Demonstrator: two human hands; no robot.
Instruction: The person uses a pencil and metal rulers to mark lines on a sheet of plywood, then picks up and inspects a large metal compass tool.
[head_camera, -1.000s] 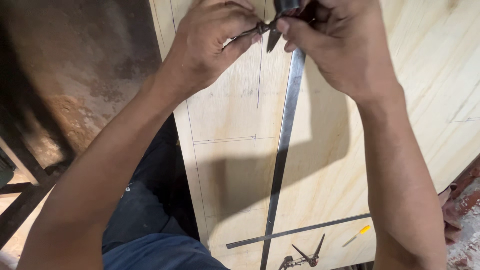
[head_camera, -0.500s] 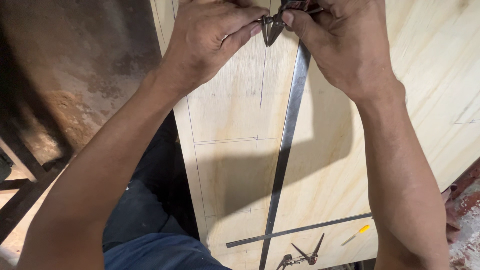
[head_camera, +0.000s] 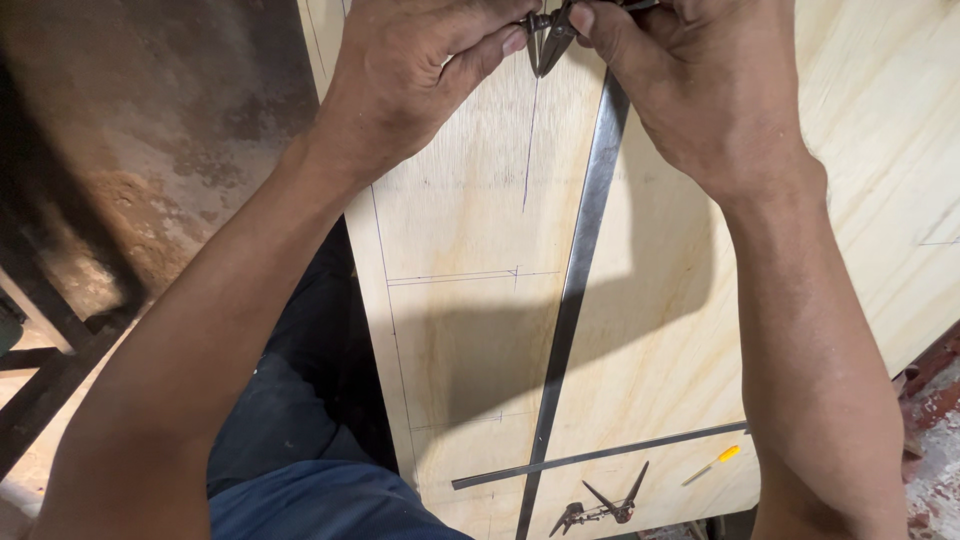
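A second pair of dividers (head_camera: 600, 508) lies at the plywood sheet's (head_camera: 470, 330) near edge beside a long steel rule (head_camera: 575, 290). Farther up, your left hand (head_camera: 420, 75) and right hand (head_camera: 700, 90) pinch small metal dividers (head_camera: 548, 38): light, rigid, sharp-tipped, best gripped at the legs, points aimed toward you along the pencilled line.

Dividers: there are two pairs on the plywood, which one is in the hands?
The closed dividers at the top edge, pinched between left hand and right hand. The open dividers lie untouched near the bottom.
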